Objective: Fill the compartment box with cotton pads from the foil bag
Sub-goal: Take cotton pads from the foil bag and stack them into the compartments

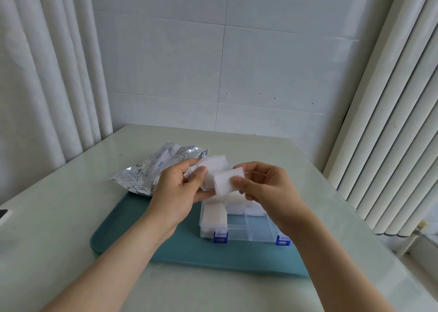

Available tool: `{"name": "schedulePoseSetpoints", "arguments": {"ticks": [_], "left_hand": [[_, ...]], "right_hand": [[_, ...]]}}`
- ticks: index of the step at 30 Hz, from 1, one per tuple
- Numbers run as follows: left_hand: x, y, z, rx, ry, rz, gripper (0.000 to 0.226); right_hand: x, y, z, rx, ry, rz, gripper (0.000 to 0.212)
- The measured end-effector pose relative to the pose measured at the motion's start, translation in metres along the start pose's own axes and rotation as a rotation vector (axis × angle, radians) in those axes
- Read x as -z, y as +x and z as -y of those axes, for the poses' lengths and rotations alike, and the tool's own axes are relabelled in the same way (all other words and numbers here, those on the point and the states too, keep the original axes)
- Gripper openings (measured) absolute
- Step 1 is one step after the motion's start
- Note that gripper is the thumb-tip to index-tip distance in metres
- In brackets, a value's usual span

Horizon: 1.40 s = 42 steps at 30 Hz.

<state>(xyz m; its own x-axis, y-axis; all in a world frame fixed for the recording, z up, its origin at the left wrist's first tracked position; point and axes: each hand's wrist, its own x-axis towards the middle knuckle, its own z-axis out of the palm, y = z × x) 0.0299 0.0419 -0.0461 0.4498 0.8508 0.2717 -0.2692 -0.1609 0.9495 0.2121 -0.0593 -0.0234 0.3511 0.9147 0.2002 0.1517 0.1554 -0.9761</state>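
Head-worn camera looks forward and down, close over the table (59, 217).

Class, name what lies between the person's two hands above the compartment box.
Cotton pads: the left hand holds a stack, the right hand pinches the nearest of them. Seen in the head view.

We see a teal tray (132, 236), one flat colour. On it the compartment box (251, 231) is clear, with two bright blue latches (220, 237). The cotton pads (225, 181) above the tray are plain white. At the tray's far left corner the foil bag (151, 172) is shiny silver with dark blue line drawings and lettering. Under the tray the table (59, 217) is pale glossy green-white. Beyond the tray, the wall (260, 63) is white tile with thin grey joints.
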Motion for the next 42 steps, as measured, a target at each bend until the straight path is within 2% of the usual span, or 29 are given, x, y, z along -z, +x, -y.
{"name": "schedulePoseSetpoints", "arguments": {"ticks": [7, 10, 13, 17, 21, 24, 29, 31, 34, 37, 40, 42], "left_hand": [[-0.006, -0.005, -0.006, 0.026, -0.078, 0.064, 0.019], [-0.006, -0.004, -0.003, 0.036, -0.091, 0.056, 0.021], [-0.006, -0.004, -0.002, 0.039, -0.102, 0.055, 0.022], [-0.005, -0.004, -0.003, 0.057, -0.113, 0.045, 0.026], [-0.004, -0.005, -0.005, 0.092, -0.135, 0.057, 0.03], [-0.008, -0.006, -0.007, 0.148, -0.197, 0.068, 0.035], [-0.013, -0.011, -0.013, 0.232, -0.317, 0.138, 0.04], [-0.013, -0.01, -0.013, 0.253, -0.325, 0.137, 0.038], [-0.012, -0.008, -0.011, 0.284, -0.327, 0.142, 0.037], [-0.01, -0.008, -0.011, 0.266, -0.265, 0.203, 0.038], [-0.009, -0.009, -0.007, 0.178, -0.098, 0.263, 0.029], [-0.009, -0.009, -0.004, 0.157, -0.065, 0.239, 0.026]], "right_hand": [[-0.011, -0.002, 0.0, 0.041, -0.119, -0.111, 0.025], [-0.015, -0.001, -0.004, 0.032, -0.133, -0.094, 0.032], [-0.019, -0.001, -0.004, 0.033, -0.126, -0.084, 0.029], [-0.016, -0.001, 0.0, 0.095, -0.149, -0.183, 0.023], [-0.007, -0.003, 0.008, 0.097, -0.035, -0.045, 0.016], [-0.009, -0.006, 0.011, 0.121, -0.009, 0.004, 0.023], [-0.013, -0.003, 0.002, 0.156, -0.149, -0.156, 0.037], [-0.014, -0.001, -0.001, 0.168, -0.202, -0.15, 0.044], [-0.016, 0.001, -0.002, 0.223, -0.314, -0.121, 0.031], [-0.016, 0.0, -0.001, 0.252, -0.311, -0.118, 0.016], [-0.016, -0.002, 0.001, 0.261, -0.311, -0.079, 0.016], [-0.017, -0.004, 0.003, 0.241, -0.29, -0.051, 0.023]]}}
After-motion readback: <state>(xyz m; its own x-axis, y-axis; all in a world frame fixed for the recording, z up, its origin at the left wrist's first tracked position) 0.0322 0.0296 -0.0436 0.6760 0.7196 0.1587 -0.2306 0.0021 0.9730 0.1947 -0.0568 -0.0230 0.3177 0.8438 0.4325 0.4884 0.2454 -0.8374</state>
